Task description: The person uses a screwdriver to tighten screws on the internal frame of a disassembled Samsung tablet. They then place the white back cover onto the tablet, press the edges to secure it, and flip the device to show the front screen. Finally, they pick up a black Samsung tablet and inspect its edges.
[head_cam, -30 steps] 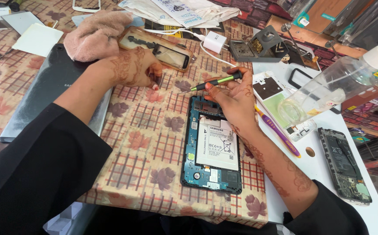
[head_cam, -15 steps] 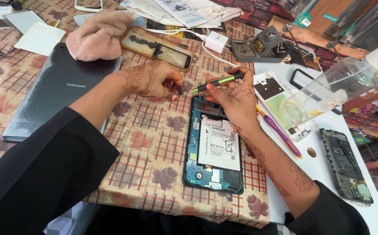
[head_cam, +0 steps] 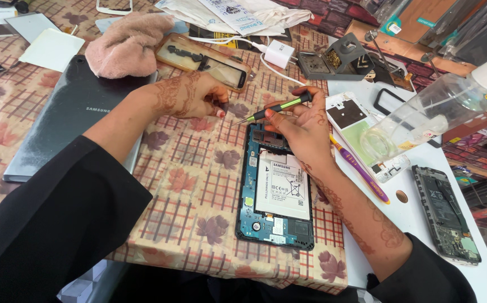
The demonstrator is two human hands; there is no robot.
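An opened tablet [head_cam: 277, 188] lies on the flowered tablecloth with its white battery and blue board showing. My right hand [head_cam: 302, 126] rests at its top edge and holds a small green-and-black screwdriver [head_cam: 274, 108], tip pointing left. My left hand [head_cam: 190, 95] is on the cloth just left of the tip, fingers curled down with the fingertips pinched together; whether they hold something tiny I cannot tell.
A dark tablet back cover [head_cam: 64, 120] lies at left with a pink cloth [head_cam: 125, 45] above it. A glass phone panel [head_cam: 204, 59], a white charger [head_cam: 280, 53], a clear plastic bottle [head_cam: 423, 118], a purple pen [head_cam: 358, 168] and a stripped phone frame [head_cam: 445, 213] lie around.
My left hand has slid from the glass phone panel down and right to the screwdriver tip. My right hand with the screwdriver has stayed at the tablet's top edge.
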